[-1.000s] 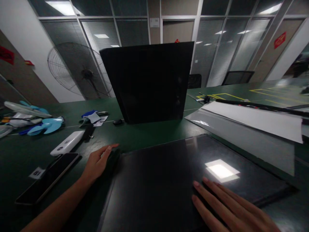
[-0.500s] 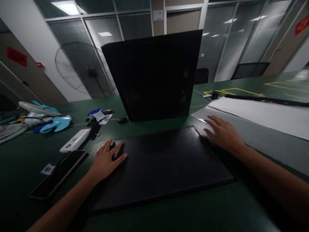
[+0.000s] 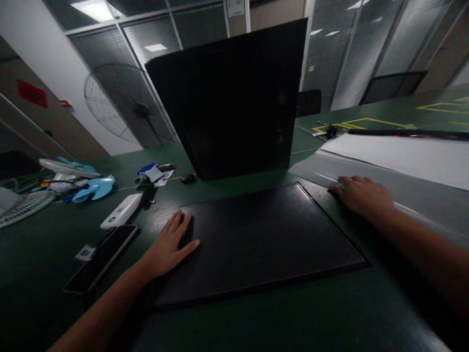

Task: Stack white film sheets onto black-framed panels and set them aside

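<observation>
Flat black rectangular panel w/ a thin dark frame [image 3: 256, 239] is lying in the middle of the frame, a bit low, on the dark green worktop [image 3: 264, 322]. Surface looks dull, w/ a bright glint by its upper right corner.

L hand [image 3: 170, 247] is on the panel's left edge, grip open, fingers spread, thumb out over the dark surface. R hand [image 3: 364, 198] is right of centre, at the near edge of a translucent grey plastic sheet [image 3: 425, 195]. Fingers are bent there, but can't tell if that grip is pinching the sheet or just resting on it.

A big white sheet [image 3: 403, 151] overlaps the grey one, mid right of the frame, w/ a long black bar [image 3: 410, 133] along its far side. Yellow tape lines [image 3: 377, 120] on the worktop beyond.

Upper middle: large black upright panel [image 3: 234, 107] standing behind the flat one, small rounded black object [image 3: 188, 178] near its lower left corner.

Left side: black phone-like slab w/ a pale rim [image 3: 102, 259], white paper tag [image 3: 85, 252] by it, white rounded box [image 3: 121, 211] just above. Further up-left, light blue plastic fan blades [image 3: 95, 189] in a pile of parts. Bkgd upper left: a large wire-cage fan [image 3: 141, 108].
</observation>
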The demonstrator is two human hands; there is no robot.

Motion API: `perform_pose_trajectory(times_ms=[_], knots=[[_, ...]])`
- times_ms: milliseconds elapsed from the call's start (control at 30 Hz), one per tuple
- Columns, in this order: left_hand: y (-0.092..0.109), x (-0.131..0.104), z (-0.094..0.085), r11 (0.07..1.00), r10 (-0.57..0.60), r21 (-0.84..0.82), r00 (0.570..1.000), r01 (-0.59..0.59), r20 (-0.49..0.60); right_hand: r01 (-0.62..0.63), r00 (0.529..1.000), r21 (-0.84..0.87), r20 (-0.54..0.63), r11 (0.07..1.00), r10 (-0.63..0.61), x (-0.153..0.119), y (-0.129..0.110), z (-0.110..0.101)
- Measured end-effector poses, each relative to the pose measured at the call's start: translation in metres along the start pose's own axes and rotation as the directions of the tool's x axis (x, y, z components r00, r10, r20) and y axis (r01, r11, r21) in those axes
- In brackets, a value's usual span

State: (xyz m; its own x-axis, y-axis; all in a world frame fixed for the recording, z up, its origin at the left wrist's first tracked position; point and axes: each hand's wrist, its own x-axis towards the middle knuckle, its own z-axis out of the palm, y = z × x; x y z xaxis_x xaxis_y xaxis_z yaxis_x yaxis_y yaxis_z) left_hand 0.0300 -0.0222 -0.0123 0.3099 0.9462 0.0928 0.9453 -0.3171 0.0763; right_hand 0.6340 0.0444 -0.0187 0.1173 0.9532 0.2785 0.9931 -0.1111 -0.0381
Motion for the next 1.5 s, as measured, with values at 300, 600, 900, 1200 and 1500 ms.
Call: perform_pose_trajectory(times_ms=[300,600,900,1200,1500], knots=[[0.004,0.005,0.000,0.998,-0.056,-0.038,0.998,0.055,-0.020,-0.186,0.983,-0.054,-0.020,0.981,0.185,-0.021,-0.021,-0.059],[0.013,0.012,-0.008,0.989,-0.110,-0.107,0.993,0.106,-0.039,0.359,0.932,-0.050,0.070,0.932,-0.355,-0.084,-0.133,-0.087],[0.010,0.010,-0.009,0.981,-0.116,-0.155,0.993,0.114,-0.007,0.622,0.644,0.473,0.145,0.624,-0.752,-0.128,-0.174,-0.081],[0.005,0.006,-0.013,0.991,0.029,-0.129,0.998,-0.021,0.055,0.432,0.900,0.146,0.001,0.890,-0.436,-0.080,-0.123,-0.059],[0.009,0.011,-0.015,0.941,-0.129,-0.322,0.990,0.102,-0.064,0.506,0.806,0.376,0.115,0.776,-0.581,-0.052,-0.095,-0.035]])
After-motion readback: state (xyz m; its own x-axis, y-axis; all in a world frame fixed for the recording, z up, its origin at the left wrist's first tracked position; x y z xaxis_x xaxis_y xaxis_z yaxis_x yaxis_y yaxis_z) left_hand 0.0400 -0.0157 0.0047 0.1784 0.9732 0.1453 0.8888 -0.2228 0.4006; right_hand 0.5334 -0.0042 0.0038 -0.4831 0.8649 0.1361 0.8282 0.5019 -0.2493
